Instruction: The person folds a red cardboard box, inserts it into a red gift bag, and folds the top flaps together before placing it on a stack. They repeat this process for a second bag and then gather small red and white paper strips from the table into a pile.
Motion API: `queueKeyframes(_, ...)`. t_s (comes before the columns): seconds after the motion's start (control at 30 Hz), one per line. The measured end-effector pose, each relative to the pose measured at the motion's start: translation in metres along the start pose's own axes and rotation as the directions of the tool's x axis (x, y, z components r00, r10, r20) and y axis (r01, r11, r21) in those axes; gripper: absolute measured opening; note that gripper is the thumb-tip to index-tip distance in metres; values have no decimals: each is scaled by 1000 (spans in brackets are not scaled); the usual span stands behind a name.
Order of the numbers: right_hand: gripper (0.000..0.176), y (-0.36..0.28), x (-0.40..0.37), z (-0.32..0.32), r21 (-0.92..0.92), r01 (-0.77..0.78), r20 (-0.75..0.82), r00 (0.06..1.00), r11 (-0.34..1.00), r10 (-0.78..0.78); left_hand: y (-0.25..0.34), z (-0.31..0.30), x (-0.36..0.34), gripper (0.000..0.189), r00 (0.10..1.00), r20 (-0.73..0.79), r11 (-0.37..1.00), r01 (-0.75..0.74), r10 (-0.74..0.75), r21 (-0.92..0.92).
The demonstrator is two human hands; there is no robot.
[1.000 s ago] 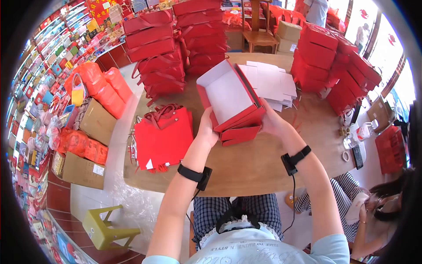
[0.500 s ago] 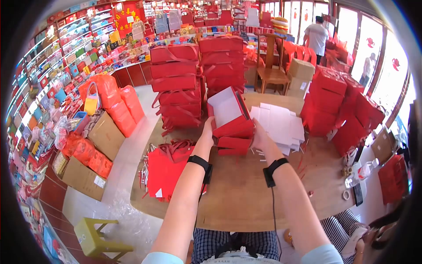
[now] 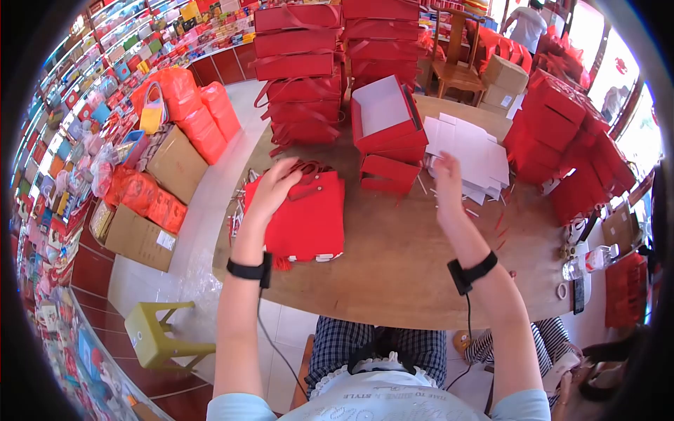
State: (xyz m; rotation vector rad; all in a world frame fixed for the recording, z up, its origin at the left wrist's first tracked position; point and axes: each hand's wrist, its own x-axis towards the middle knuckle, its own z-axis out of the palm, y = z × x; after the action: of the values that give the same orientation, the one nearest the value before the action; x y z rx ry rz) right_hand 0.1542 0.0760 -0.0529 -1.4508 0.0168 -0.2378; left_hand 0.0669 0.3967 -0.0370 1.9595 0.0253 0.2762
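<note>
My left hand (image 3: 272, 191) is open over the upper left of a pile of flat red bags (image 3: 305, 221), fingers stretched toward their gathered handles (image 3: 306, 171). My right hand (image 3: 448, 181) is raised on the other side, fingers apart and holding nothing, overlapping the edge of the white card sheets (image 3: 472, 151). Between the hands and farther back, an open red box with a white inside (image 3: 381, 105) rests tilted on other red boxes (image 3: 388, 173). Both hands are apart from it.
Tall stacks of red boxes with ribbon handles (image 3: 295, 64) stand at the back of the wooden table (image 3: 407, 259). More red boxes (image 3: 554, 112) are piled at right, near a plastic bottle (image 3: 591, 261). A green stool (image 3: 165, 337) stands at lower left. Another person (image 3: 526, 28) is far back.
Both hands have let go of the open red box, which stays on the boxes. My left hand has moved left to the red bags, my right hand slightly right. The view has tilted down.
</note>
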Motion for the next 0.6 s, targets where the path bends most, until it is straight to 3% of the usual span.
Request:
queueKeyframes(0.03,35,18,-16,6,22,133,162,977,991,-135,-13,-15,-17,54,1000,5,984,28,-29,174)
queueKeyframes(0.07,41,28,-35,16,-33,187,327,930,982,-166,-33,-25,-36,55,992,-105,934,106,-75,341)
queueKeyframes(0.1,48,19,-65,31,-70,83,438,898,994,-44,-47,-31,-54,57,971,-217,850,194,-97,490)
queueKeyframes(0.13,63,32,-81,44,-143,1,563,823,990,80,-44,-31,-68,57,971,-221,846,196,-95,496)
queueKeyframes(0.2,75,54,-101,73,-324,-193,595,720,926,358,-31,-27,-98,61,932,-168,912,353,-322,211)
queueKeyframes(0.23,75,58,-107,80,-317,-195,599,717,928,355,-40,-25,-109,61,931,-173,909,354,-321,218)
queueKeyframes(0.3,81,57,-117,93,-376,-210,636,651,903,416,-67,-22,-120,60,949,-310,848,208,-54,488)
queueKeyframes(0.47,79,65,-131,101,-310,-259,613,681,915,400,-74,-22,-128,60,938,-342,882,201,-48,427)
queueKeyframes(0.53,78,60,-135,101,-291,-282,595,695,914,404,-67,-22,-128,67,920,-355,962,229,-165,149)
queueKeyframes(0.57,76,60,-135,100,-229,-307,588,712,924,383,-64,-21,-128,67,920,-355,962,228,-165,147)
queueKeyframes(0.6,74,59,-135,100,-166,-330,581,728,929,363,-61,-18,-127,68,914,-362,982,186,-182,-23)
